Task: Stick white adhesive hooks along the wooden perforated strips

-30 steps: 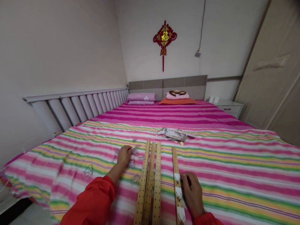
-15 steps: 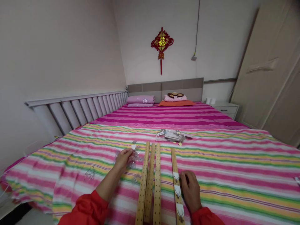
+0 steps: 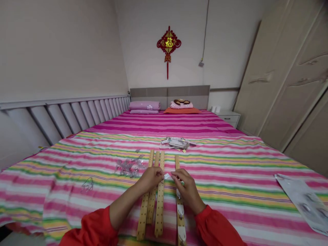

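Note:
Three perforated wooden strips point(image 3: 159, 205) lie side by side on the striped bedsheet. My left hand point(image 3: 153, 177) is over their upper part, fingers pinched on a small white piece point(image 3: 167, 176). Facing it, my right hand point(image 3: 186, 186) has thumb and finger closed near the other side of that piece; whether it grips it is too small to tell. Below my right hand, a separate wooden strip point(image 3: 177, 164) carries white hooks point(image 3: 180, 211) along its near part. Small clear plastic packets point(image 3: 130, 166) are spread left of the strips.
A plastic bag of parts point(image 3: 175, 142) lies beyond the strips. At the right is a white package point(image 3: 302, 201). Thin wire-like loops point(image 3: 87, 184) rest at the left. Folded bedding point(image 3: 144, 106) lies by the headboard point(image 3: 188, 95).
My left hand has moved right from the packets with the white piece, and my right hand has moved up and left to meet it. The view has shifted right.

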`<state>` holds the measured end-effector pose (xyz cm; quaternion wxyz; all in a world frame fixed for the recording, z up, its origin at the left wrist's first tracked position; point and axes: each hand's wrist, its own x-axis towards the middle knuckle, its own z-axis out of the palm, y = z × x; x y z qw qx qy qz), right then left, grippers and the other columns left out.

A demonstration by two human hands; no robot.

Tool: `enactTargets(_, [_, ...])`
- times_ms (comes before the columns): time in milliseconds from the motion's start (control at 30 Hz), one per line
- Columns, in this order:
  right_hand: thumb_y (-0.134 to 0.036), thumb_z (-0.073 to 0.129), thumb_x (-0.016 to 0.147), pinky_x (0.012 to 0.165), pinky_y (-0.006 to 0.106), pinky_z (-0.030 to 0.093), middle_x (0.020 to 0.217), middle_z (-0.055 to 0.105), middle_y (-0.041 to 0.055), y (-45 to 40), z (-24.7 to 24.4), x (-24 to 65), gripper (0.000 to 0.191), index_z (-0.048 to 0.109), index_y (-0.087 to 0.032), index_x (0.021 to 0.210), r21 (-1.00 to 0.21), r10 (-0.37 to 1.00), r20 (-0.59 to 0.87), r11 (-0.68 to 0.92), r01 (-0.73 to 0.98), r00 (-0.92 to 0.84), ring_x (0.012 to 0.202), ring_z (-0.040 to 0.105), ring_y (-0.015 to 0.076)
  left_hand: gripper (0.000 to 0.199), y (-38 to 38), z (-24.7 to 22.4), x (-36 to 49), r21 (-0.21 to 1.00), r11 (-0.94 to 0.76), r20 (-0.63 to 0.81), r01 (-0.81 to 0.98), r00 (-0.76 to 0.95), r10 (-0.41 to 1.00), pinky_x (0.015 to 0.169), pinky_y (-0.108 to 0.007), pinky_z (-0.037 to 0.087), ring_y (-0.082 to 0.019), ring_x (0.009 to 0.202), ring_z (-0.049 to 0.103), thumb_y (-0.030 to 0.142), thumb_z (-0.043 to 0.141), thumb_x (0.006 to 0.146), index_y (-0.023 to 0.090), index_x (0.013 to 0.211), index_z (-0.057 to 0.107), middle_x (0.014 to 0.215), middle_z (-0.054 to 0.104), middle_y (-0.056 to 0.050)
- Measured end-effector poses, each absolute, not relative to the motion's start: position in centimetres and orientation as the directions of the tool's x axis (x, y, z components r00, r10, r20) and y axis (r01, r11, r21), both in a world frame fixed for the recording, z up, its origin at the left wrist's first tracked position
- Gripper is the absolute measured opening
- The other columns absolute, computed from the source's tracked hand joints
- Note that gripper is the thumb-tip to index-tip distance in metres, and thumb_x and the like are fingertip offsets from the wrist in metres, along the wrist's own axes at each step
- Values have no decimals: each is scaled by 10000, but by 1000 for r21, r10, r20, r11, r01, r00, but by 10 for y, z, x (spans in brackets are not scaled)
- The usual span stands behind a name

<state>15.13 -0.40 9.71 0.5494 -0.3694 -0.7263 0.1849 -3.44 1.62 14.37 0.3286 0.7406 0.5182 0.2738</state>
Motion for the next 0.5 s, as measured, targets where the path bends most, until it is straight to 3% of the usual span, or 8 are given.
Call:
enactTargets(133, [-272, 531, 880, 695, 310, 498, 829, 643, 72, -4, 104, 157, 201, 715, -207, 926, -684, 750, 622, 660, 310, -223, 787, 612, 194, 177, 11, 144, -14, 702, -294, 54, 649, 364, 930, 567, -229, 354, -144, 631, 547, 267, 524, 714, 162, 706, 666, 624, 610, 7])
enactTargets(233, [-342, 597, 828, 658, 303, 496, 773, 650, 61, -1, 97, 163, 206, 716, -188, 897, -787, 829, 544, 558, 265, -132, 729, 610, 188, 154, 12, 140, -4, 746, -271, 34, 608, 371, 928, 557, -228, 353, -139, 618, 536, 258, 549, 696, 156, 689, 664, 599, 596, 11])
enactTargets(367, [-495, 723, 665, 552, 276, 485, 667, 655, 27, 6, 90, 171, 375, 696, -167, 844, -954, 951, 296, 299, -19, 86, 589, 585, 159, 111, 20, 131, 7, 935, -33, -73, 353, 285, 956, 582, -223, 398, -117, 595, 541, 255, 632, 650, 147, 667, 651, 597, 608, 13])
enactTargets(500, [-507, 808, 517, 512, 267, 475, 566, 655, 9, 14, 87, 176, 417, 693, -159, 717, -961, 994, 97, 108, -256, 58, 521, 581, 149, 152, 31, 121, 22, 962, 272, -266, -2, 190, 945, 626, -219, 457, -103, 587, 585, 255, 728, 600, 149, 663, 638, 578, 632, 10])
